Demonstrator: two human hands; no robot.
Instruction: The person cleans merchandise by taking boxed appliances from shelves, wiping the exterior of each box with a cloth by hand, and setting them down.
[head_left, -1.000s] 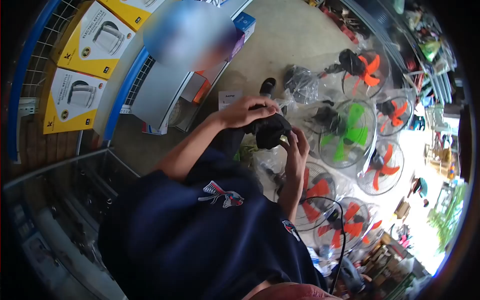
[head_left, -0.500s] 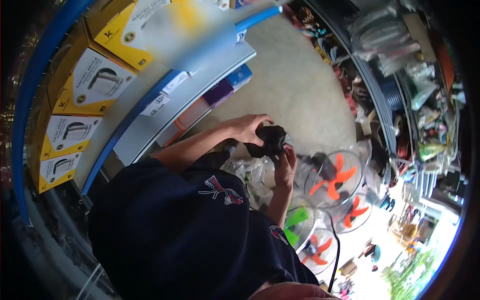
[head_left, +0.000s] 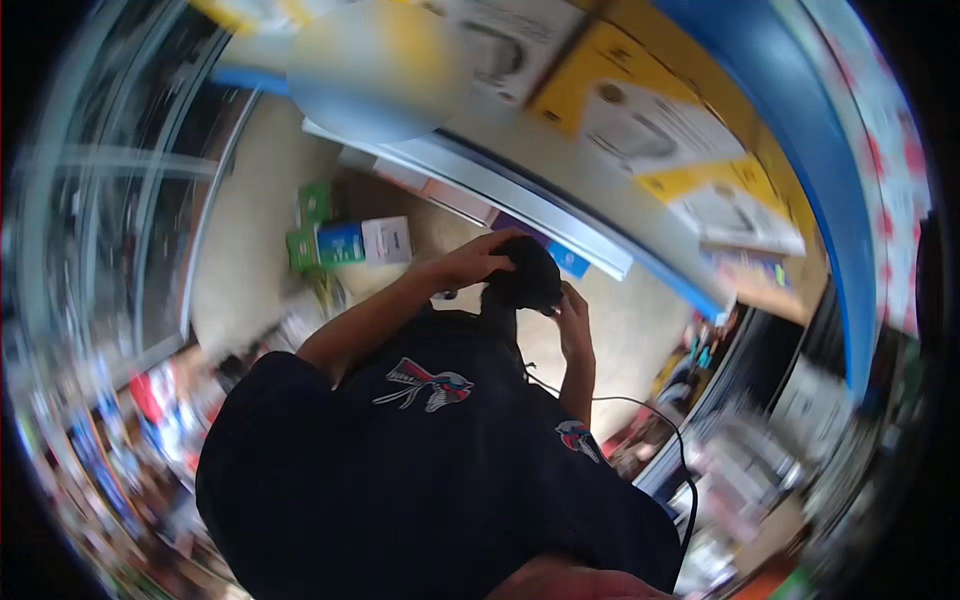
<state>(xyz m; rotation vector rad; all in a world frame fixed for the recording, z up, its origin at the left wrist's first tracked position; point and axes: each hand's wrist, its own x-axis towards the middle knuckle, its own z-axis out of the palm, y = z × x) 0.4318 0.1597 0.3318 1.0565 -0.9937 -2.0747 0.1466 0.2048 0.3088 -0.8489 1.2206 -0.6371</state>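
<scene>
A soft black item (head_left: 528, 274), rounded and cloth-like, is held up in front of my chest; its exact kind does not show. My left hand (head_left: 482, 260) grips its left side, the fingers bent over the top and partly hidden. On the opposite side, the fingertips of my right hand (head_left: 572, 316) pinch the lower right edge. Below both hands is my dark shirt (head_left: 430, 470) with embroidered bird emblems. Dark fabric under the item blends with it, so its lower limit is unclear.
Electric kettle boxes (head_left: 640, 125) in yellow and white stand on a shelf with a pale edge (head_left: 470, 165) ahead of me. Small green, blue and white boxes (head_left: 340, 242) are at the left. A thin black cable (head_left: 683, 450) curves by my right side. Blurred goods lie at both sides.
My view has swung round: the kettle shelf went from the left to ahead and right, and the fans left view. Both hands still hold the black item, now turned and rounder in outline.
</scene>
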